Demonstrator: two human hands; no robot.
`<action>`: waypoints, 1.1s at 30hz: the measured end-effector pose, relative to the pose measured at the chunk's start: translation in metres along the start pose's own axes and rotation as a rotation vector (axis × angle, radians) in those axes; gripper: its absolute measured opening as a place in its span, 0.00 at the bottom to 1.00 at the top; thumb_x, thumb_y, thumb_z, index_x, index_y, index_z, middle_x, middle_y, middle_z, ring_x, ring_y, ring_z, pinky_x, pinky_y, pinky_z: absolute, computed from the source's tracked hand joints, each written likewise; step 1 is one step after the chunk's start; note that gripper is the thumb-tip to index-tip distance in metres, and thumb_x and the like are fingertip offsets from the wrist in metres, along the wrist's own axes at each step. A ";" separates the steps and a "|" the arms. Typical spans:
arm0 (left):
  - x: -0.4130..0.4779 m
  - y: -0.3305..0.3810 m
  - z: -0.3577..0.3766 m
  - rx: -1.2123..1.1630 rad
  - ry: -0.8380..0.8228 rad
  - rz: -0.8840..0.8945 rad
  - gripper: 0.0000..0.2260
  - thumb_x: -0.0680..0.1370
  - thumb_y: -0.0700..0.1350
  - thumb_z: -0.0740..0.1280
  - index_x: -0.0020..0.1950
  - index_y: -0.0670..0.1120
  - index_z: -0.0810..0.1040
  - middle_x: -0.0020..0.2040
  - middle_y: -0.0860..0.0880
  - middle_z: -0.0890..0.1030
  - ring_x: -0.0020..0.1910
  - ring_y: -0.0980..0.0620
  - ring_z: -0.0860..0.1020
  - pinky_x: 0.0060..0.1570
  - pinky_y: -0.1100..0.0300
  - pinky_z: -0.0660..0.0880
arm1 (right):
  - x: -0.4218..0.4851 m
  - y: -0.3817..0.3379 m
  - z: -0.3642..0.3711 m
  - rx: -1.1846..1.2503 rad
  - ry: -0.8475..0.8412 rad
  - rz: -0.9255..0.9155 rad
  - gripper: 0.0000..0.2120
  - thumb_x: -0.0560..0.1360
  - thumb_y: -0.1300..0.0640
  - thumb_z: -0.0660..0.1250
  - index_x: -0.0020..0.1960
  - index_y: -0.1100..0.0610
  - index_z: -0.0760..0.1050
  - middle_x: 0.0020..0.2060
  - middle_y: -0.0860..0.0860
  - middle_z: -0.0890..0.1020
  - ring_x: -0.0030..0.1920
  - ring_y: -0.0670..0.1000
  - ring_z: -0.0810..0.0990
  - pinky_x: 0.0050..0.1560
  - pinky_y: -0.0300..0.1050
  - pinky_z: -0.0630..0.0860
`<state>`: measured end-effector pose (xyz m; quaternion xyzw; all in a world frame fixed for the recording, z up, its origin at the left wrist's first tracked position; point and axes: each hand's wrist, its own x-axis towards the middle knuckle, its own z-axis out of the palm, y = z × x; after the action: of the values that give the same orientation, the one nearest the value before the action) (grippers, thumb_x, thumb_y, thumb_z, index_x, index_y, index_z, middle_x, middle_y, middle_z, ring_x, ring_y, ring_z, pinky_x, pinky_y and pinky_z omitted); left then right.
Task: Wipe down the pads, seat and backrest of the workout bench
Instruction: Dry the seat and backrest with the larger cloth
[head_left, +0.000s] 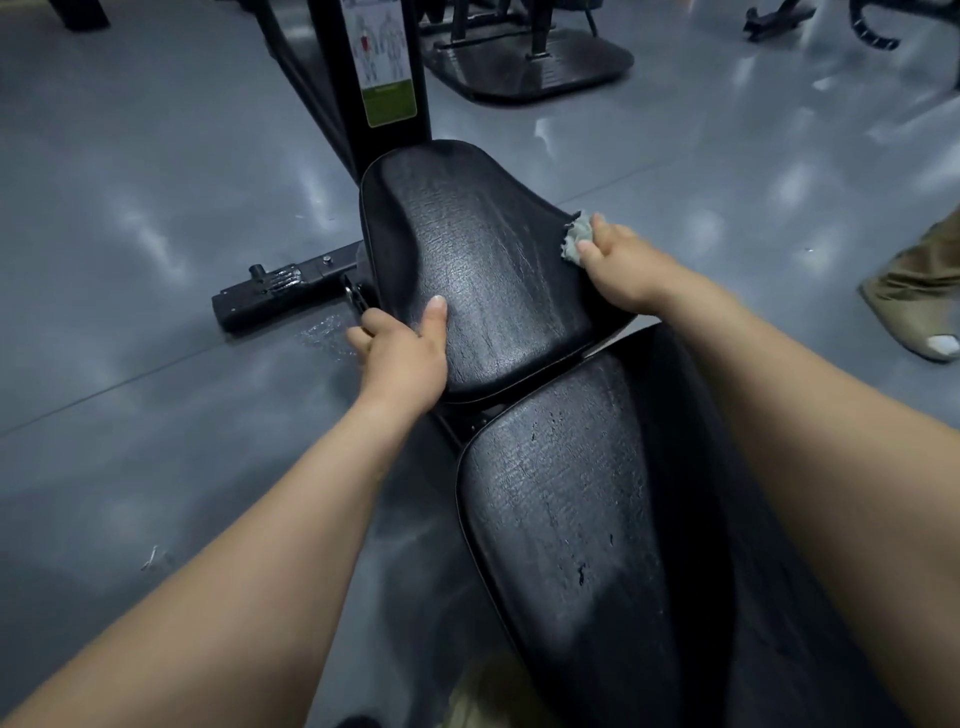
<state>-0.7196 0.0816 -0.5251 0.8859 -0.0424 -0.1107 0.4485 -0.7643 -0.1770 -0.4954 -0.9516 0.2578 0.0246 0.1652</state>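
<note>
While the glossy grey floor (156, 218) throws back pale patches of light on every side, the black bench (545, 457) runs straight up the middle of the view. Nearest is the long backrest (576, 551), its vinyl cracked and flecked with small tears. Beyond it, across a narrow gap, sits the seat (478, 260), creased and shiny, widening toward its far end. Just behind the seat rises a black upright post (332, 78) carrying an instruction label (382, 62) with a green band at the bottom. A black base bar (280, 296) sticks out along the floor to the left. Further back lies the dark footplate (530, 67) of another machine, and at the right edge another person's trouser leg and sandalled foot (919, 317) stand on the floor.

Now the hands, both arms bare and reaching forward. The left hand (402, 353) grips the seat's left edge, thumb (435, 317) flat on top and fingers (363, 327) curled round the side. The right hand (623, 265) is over on the seat's right edge, pinching a small crumpled grey-green cloth (576, 240) between thumb and fingers, with the cloth pressed right against that edge.
</note>
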 end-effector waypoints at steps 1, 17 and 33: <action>0.001 -0.001 0.001 0.001 0.007 0.007 0.32 0.82 0.63 0.58 0.69 0.36 0.60 0.70 0.37 0.60 0.71 0.36 0.64 0.71 0.50 0.60 | 0.007 -0.005 -0.001 -0.003 0.006 -0.012 0.30 0.86 0.45 0.47 0.82 0.58 0.47 0.80 0.59 0.56 0.80 0.59 0.56 0.78 0.53 0.55; 0.005 -0.003 0.003 0.113 0.026 0.083 0.27 0.82 0.62 0.56 0.63 0.38 0.62 0.66 0.36 0.65 0.65 0.34 0.70 0.62 0.45 0.68 | 0.117 -0.138 -0.016 -0.009 0.035 -0.180 0.28 0.85 0.46 0.48 0.79 0.62 0.55 0.77 0.63 0.61 0.76 0.62 0.64 0.73 0.53 0.61; 0.010 -0.007 -0.009 0.059 -0.097 0.063 0.29 0.81 0.63 0.57 0.67 0.38 0.60 0.71 0.38 0.61 0.71 0.36 0.67 0.70 0.46 0.65 | 0.045 -0.159 0.005 -0.181 0.079 -0.560 0.25 0.86 0.50 0.48 0.82 0.54 0.53 0.82 0.54 0.51 0.81 0.53 0.45 0.79 0.51 0.44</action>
<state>-0.7078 0.0909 -0.5268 0.8905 -0.0952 -0.1380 0.4230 -0.6460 -0.0679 -0.4585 -0.9968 -0.0118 -0.0361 0.0701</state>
